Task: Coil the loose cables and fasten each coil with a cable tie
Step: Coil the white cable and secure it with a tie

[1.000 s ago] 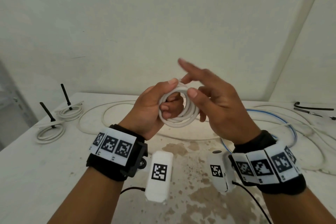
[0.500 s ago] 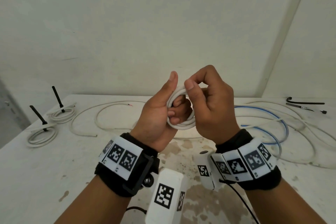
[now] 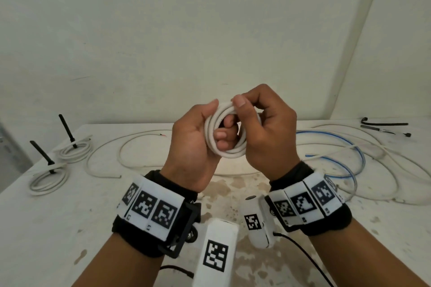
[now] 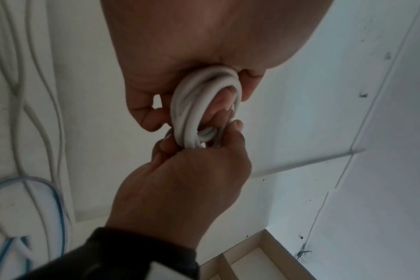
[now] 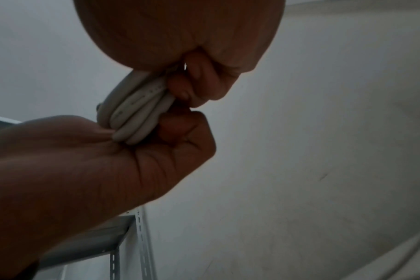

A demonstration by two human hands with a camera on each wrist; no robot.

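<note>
I hold a small white cable coil (image 3: 229, 152) up above the table (image 3: 58, 228), between both hands. My left hand (image 3: 193, 137) grips its left side, with the fingers through the ring and the thumb over the top. My right hand (image 3: 265, 123) curls round its right side, thumb pressed on the top strands. In the left wrist view the coil (image 4: 192, 113) stands edge-on between my left hand (image 4: 180, 56) and my right hand (image 4: 185, 180). In the right wrist view the bunched strands (image 5: 132, 117) sit between the two fists. No cable tie shows on this coil.
Two white coils (image 3: 74, 149) (image 3: 46, 179), each with a black tie standing up, lie at the table's left. A loose white cable (image 3: 130, 144) and a blue cable (image 3: 345, 147) sprawl across the back and right. Black cable ties (image 3: 384, 124) lie far right. Walls close the back.
One second ago my right fingers were stretched out over the coil; they have since curled round it. Both hands have drawn closer together on the coil.
</note>
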